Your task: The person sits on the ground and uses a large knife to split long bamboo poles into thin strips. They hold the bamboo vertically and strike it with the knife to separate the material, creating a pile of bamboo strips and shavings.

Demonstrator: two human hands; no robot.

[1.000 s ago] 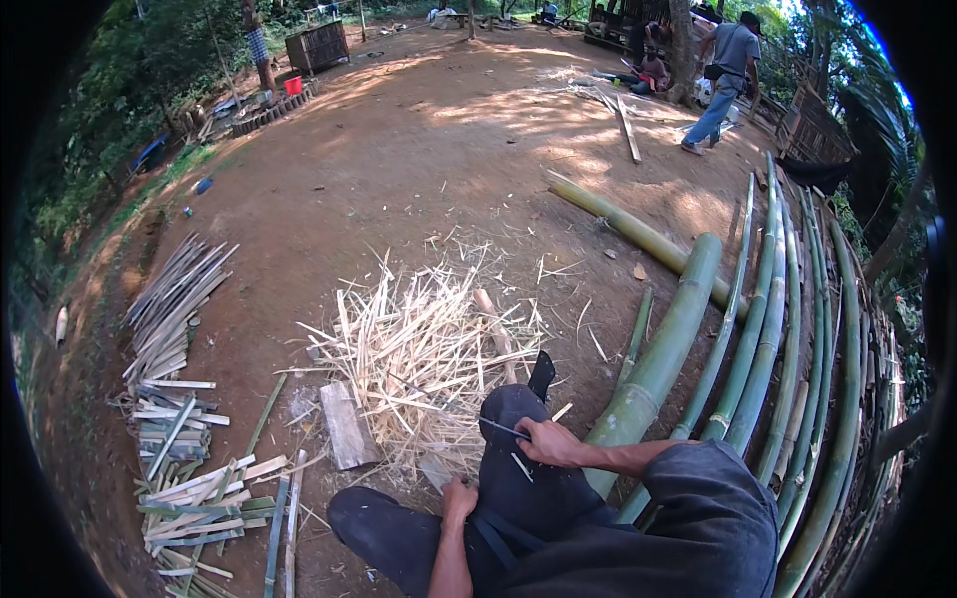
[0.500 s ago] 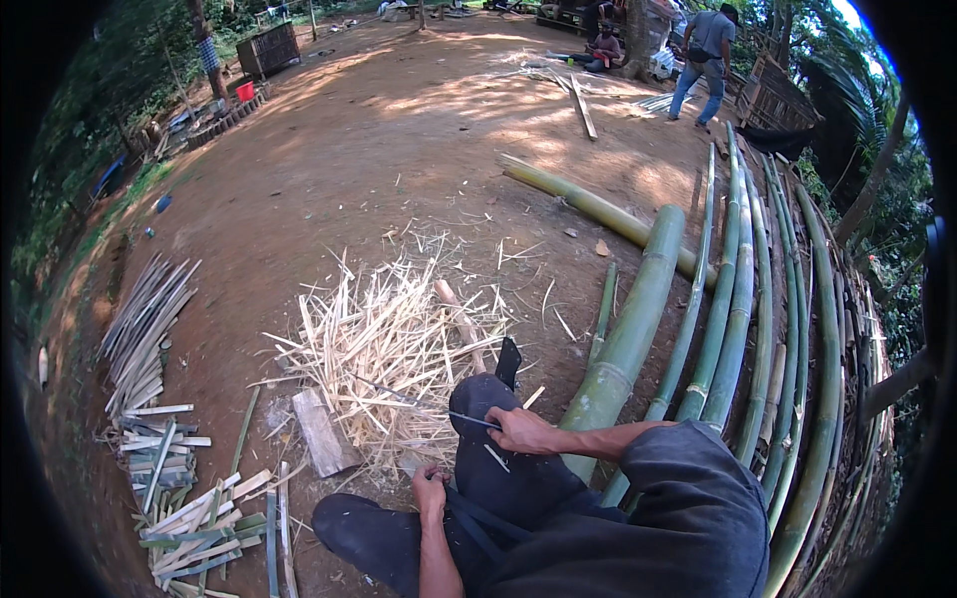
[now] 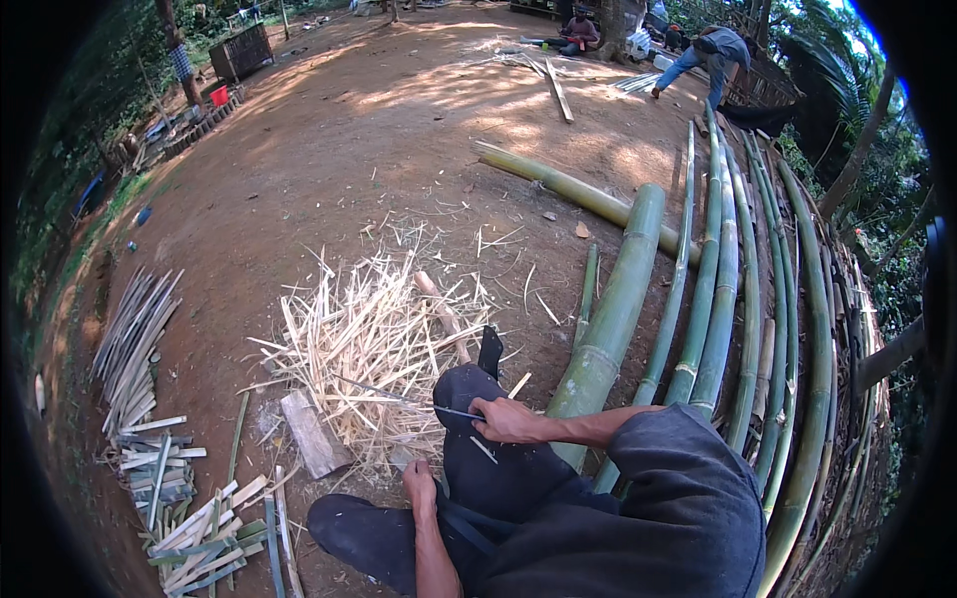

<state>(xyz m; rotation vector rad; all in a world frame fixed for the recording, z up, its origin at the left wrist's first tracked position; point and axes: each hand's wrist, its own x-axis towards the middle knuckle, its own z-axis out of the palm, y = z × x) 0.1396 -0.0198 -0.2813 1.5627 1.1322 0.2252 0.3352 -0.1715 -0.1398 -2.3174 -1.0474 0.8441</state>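
Observation:
My right hand [image 3: 506, 421], over my raised knee, is closed on a long thin dark piece [image 3: 457, 411]. It looks like a narrow blade and points left over the shavings; its exact kind is unclear. Lower and to the left, my left hand [image 3: 420, 484] is closed beside my thigh, and what its fingers hold is hidden. A pale sliver [image 3: 482, 449] lies on my dark trouser leg. In front of me spreads a heap of pale bamboo shavings [image 3: 364, 339], with a short log [image 3: 315, 435] at its near left edge and a wooden stick [image 3: 442, 314] across its right side.
Thick green bamboo poles [image 3: 610, 329] lie along my right, and another bamboo pole [image 3: 568, 192] crosses ahead. Split bamboo pieces [image 3: 209, 543] and a bundle of strips [image 3: 137, 339] lie on the left. Far off, one person [image 3: 710, 55] bends over and another person [image 3: 578, 35] sits.
The view has shifted slightly. My left hand has turned a little near my thigh, while my right hand keeps its hold. The far standing person has bent forward.

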